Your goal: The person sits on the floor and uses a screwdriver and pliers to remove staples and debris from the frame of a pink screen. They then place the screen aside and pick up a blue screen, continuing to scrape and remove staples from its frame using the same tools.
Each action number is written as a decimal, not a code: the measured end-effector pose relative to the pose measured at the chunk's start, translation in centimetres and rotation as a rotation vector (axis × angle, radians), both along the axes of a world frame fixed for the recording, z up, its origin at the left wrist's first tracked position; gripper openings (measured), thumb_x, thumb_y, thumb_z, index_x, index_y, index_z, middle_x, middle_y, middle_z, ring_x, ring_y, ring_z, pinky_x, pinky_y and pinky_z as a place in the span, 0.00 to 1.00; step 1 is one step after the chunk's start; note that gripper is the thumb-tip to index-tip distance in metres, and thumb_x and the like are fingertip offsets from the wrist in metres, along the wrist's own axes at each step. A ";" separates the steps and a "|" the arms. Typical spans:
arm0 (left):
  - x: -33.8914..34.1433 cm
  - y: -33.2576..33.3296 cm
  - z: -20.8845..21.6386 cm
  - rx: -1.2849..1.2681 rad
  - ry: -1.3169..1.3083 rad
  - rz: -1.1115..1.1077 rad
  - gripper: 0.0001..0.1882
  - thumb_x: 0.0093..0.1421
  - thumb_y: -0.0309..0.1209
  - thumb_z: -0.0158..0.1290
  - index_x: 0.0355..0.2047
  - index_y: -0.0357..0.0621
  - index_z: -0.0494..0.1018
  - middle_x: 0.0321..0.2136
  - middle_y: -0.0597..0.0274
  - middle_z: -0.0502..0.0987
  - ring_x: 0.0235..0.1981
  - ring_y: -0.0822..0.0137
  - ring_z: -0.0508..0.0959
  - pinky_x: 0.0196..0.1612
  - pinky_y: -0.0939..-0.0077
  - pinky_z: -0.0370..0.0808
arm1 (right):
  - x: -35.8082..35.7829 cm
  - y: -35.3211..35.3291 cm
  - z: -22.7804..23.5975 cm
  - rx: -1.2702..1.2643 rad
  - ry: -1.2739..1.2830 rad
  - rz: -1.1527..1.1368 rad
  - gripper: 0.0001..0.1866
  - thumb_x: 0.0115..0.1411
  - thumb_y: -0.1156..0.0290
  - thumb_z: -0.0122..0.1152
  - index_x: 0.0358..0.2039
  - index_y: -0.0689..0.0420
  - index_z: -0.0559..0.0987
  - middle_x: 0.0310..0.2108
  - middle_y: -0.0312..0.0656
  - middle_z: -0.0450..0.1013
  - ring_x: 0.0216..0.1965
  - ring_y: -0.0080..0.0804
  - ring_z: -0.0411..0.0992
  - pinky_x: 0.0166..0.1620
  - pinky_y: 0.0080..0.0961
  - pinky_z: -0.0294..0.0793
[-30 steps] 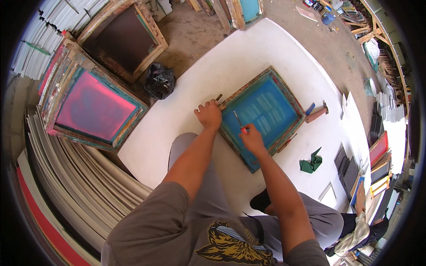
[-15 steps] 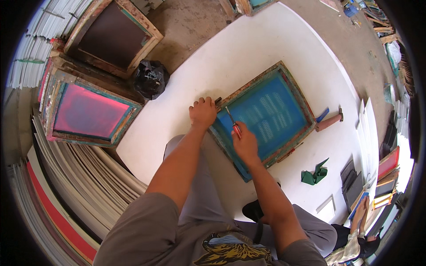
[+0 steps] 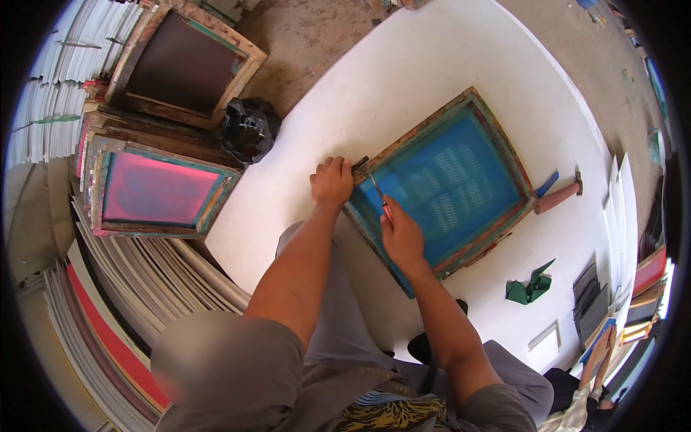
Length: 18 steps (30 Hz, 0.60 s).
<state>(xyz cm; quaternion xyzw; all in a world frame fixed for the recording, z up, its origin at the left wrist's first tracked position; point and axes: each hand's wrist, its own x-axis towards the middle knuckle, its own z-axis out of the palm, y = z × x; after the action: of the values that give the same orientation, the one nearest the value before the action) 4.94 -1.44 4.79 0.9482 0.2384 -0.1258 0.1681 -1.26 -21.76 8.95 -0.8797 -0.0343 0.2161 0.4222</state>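
Note:
A wooden-framed printing screen with blue mesh and pale rows of marks lies tilted on the white tabletop. My right hand is closed round the red handle of a screwdriver. Its thin metal shaft points up-left, its tip near the screen's left-hand frame edge. My left hand is closed at that same edge, fingers curled. A short dark bar sticks out beside its fingers; what the fingers grip is hidden.
Beyond the screen's right corner lie a hammer and a blue object. A crumpled green cloth is nearer me. At left are a black plastic bag, a pink screen and stacked sheets. Another person's arms show lower right.
The whole view has shifted, so the screen and table sit a little further right. My right hand keeps the screwdriver near the frame edge; my left hand stays at the same edge.

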 end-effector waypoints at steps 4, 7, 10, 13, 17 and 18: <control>0.7 -0.7 0.4 0.042 0.080 0.030 0.22 0.74 0.45 0.39 0.44 0.47 0.80 0.49 0.57 0.80 0.53 0.53 0.78 0.56 0.49 0.71 | -0.5 0.5 -0.2 -0.009 -0.008 -0.017 0.23 0.72 0.65 0.55 0.66 0.46 0.72 0.43 0.50 0.80 0.43 0.53 0.80 0.45 0.49 0.78; 0.9 -0.8 0.9 0.048 0.115 0.021 0.23 0.75 0.45 0.38 0.45 0.47 0.80 0.49 0.57 0.80 0.53 0.54 0.78 0.57 0.50 0.71 | -0.7 0.7 -0.4 -0.034 -0.011 -0.024 0.22 0.73 0.64 0.53 0.66 0.46 0.73 0.42 0.50 0.80 0.42 0.53 0.80 0.45 0.49 0.78; 0.9 -0.9 1.0 0.049 0.119 0.013 0.23 0.75 0.45 0.37 0.45 0.47 0.80 0.49 0.57 0.80 0.54 0.54 0.78 0.58 0.51 0.71 | -0.8 0.7 -0.6 -0.057 -0.008 -0.027 0.22 0.73 0.62 0.52 0.66 0.46 0.73 0.42 0.51 0.80 0.42 0.54 0.80 0.46 0.50 0.78; 0.9 -0.9 1.3 0.052 0.137 0.010 0.24 0.75 0.45 0.36 0.45 0.48 0.80 0.49 0.58 0.80 0.54 0.55 0.77 0.58 0.51 0.71 | -0.2 1.1 0.6 -0.088 0.051 -0.032 0.22 0.73 0.65 0.54 0.65 0.49 0.74 0.46 0.50 0.81 0.46 0.50 0.80 0.50 0.44 0.78; 1.1 -1.2 1.4 0.054 0.154 0.007 0.23 0.75 0.44 0.36 0.45 0.48 0.80 0.49 0.58 0.80 0.55 0.56 0.77 0.58 0.52 0.72 | -0.4 1.1 0.0 -0.068 0.012 -0.045 0.21 0.73 0.61 0.53 0.65 0.46 0.74 0.42 0.53 0.80 0.43 0.56 0.80 0.47 0.51 0.77; 1.1 -1.1 1.4 0.056 0.155 0.003 0.23 0.75 0.44 0.36 0.45 0.48 0.80 0.49 0.59 0.80 0.55 0.56 0.77 0.58 0.52 0.72 | -0.5 1.2 0.0 -0.065 0.010 -0.052 0.21 0.73 0.61 0.53 0.65 0.46 0.74 0.42 0.53 0.80 0.43 0.56 0.80 0.47 0.51 0.77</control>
<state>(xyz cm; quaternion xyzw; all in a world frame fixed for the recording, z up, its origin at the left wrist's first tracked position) 6.00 -2.54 6.19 0.9396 0.2556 -0.1917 0.1229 -1.79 -20.59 8.96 -0.8925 -0.0024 0.2104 0.3989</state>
